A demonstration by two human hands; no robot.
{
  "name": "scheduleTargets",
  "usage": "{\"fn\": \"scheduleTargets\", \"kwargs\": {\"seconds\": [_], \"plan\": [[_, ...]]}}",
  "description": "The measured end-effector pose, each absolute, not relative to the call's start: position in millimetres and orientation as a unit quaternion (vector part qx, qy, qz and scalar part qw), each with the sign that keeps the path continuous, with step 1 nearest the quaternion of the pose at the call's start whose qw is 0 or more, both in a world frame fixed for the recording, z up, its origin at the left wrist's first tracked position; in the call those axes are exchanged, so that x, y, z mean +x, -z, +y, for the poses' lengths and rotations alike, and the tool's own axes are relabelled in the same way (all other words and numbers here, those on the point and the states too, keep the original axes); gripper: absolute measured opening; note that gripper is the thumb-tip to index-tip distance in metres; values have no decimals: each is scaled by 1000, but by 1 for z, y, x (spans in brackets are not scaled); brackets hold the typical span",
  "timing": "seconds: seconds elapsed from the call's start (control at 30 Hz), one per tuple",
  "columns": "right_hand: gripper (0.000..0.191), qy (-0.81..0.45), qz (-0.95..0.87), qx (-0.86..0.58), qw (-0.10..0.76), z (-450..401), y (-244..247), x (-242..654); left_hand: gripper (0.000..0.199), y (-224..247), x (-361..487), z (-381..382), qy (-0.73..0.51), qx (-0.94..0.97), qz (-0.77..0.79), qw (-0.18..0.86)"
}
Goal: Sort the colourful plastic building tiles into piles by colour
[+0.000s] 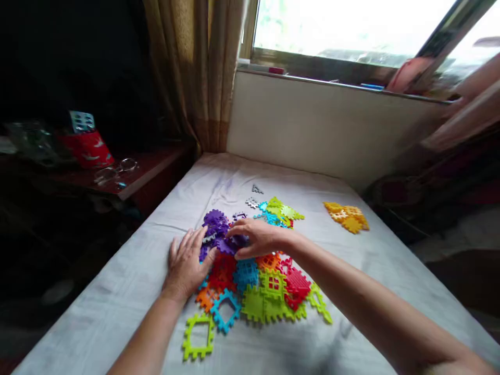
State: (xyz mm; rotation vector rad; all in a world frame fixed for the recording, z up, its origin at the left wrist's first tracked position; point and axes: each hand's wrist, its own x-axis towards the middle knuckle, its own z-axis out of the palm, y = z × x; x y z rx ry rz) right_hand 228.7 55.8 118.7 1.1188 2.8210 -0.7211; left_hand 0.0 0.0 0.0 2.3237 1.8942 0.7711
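A heap of purple interlocking plastic pieces [215,221] lies between my two hands. My left hand [189,263] rests at its left side, fingers stretched out and touching the edge. Over the right side of the purple pieces reaches my right hand [260,237], fingers bent and thumb held apart; its fingertips touch the pile. A grey piece [210,238] sits among the purple ones. Nearer to me are red pieces [223,273], a blue window piece [246,273], lime green pieces [253,304] and a blue frame [225,311]. My right hand partly hides the pieces under it.
Yellow pieces [347,216] are grouped at the right of the white-covered surface [156,260]. Lime and light blue pieces [277,208] lie behind my right hand. At left, a dark red table [156,164] holds eyeglasses [117,171] and a red container [88,149].
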Motion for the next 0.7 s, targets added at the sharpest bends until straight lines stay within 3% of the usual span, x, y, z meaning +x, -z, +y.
{"fn": "scheduleTargets", "kwargs": {"seconds": [0.07, 0.17, 0.27, 0.37, 0.47, 0.7], "plan": [[56, 295, 892, 341, -17, 48, -123, 250, 57, -1, 2, -1, -253, 751, 610, 18], [49, 300, 837, 449, -85, 59, -118, 285, 55, -3, 4, -2, -261, 759, 596, 17], [47, 151, 695, 687, -148, 94, -96, 322, 54, -5, 4, -2, -269, 771, 577, 26], [59, 112, 561, 812, -114, 122, -68, 341, 55, -6, 3, -1, -269, 778, 565, 42], [63, 133, 585, 794, -96, 125, -48, 338, 57, -5, 3, -1, -259, 788, 557, 51], [38, 169, 678, 697, -158, 87, -62, 301, 67, -5, 2, 1, -259, 804, 533, 39]]}}
